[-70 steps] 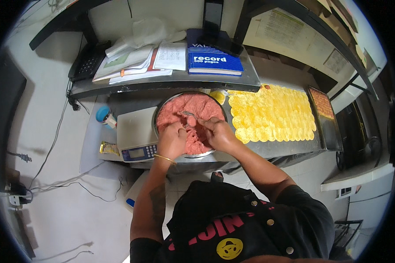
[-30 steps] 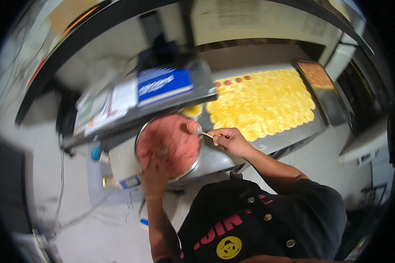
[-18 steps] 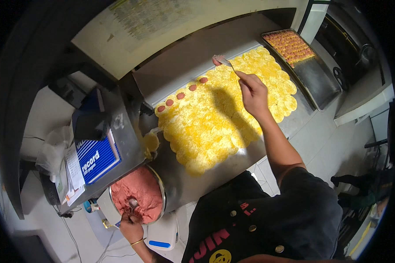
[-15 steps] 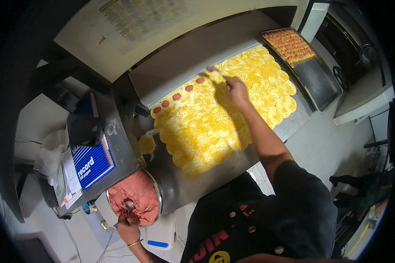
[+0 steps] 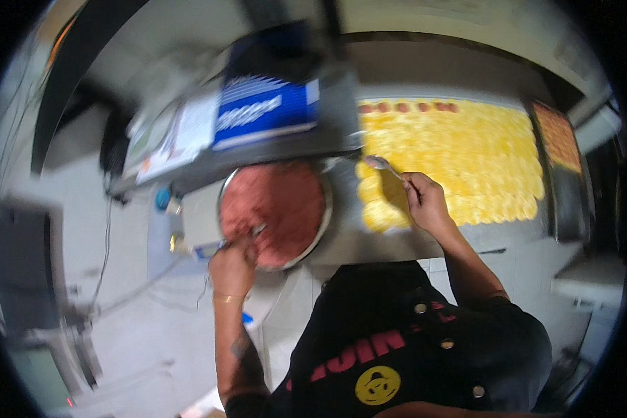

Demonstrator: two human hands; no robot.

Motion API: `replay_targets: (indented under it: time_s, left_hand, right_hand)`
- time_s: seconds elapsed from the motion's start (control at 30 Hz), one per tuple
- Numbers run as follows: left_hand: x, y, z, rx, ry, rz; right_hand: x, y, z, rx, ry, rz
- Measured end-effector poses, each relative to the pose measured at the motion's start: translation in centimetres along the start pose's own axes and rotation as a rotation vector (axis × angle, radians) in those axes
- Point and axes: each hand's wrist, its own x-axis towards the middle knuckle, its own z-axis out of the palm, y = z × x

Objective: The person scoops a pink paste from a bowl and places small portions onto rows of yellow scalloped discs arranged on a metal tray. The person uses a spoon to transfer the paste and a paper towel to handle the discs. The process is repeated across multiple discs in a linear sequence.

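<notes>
My right hand (image 5: pixel 426 200) is closed round the handle of a metal spoon (image 5: pixel 379 162), whose bowl hangs over the near left corner of the sheet. The sheet is many overlapping round yellow dough wrappers (image 5: pixel 460 164), laid flat on a metal table. Along its far edge, at the left, runs a row of small pink dabs of filling (image 5: pixel 403 107). My left hand (image 5: pixel 233 268) is at the near rim of a big round bowl (image 5: pixel 327 214) full of pink minced meat (image 5: pixel 279 202). It grips a second spoon (image 5: pixel 258 228) resting in the meat; its handle is mostly hidden.
Behind the bowl, a dark shelf (image 5: pixel 258 152) carries a blue record book (image 5: pixel 265 115) and loose papers (image 5: pixel 188 129). Right of the sheet lies a metal tray (image 5: pixel 568 202), its far part filled with small orange-pink pieces (image 5: pixel 559 139). A cable (image 5: pixel 108 244) hangs at the left.
My right hand and its spoon have come back from the far edge toward the bowl. One more pink dab lies in the row. The view has turned left; my left hand stays at the bowl.
</notes>
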Motion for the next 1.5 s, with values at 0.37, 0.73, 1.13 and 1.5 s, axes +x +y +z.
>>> replay_targets:
  time_s: [0.37,0.73,1.13,1.5]
  left_hand:
    - [-2.1,-2.8,0.2,-0.075,0.058,0.026]
    - [-5.6,-3.7,2.2,-0.29,0.161,-0.132]
    - [-5.5,-2.2,6.1,-0.803,0.398,-0.253]
    - [-3.1,-0.3,5.1,-1.99,0.232,-0.502]
  right_hand:
    - [6.2,-17.7,13.0,-0.619,-0.559,-0.64]
    - [6.2,-18.5,14.6,-0.594,-0.773,-0.51]
    - [-0.3,-17.0,11.3,0.225,-0.434,-0.055]
    - [-2.0,-15.8,13.9,0.114,-0.238,-0.523]
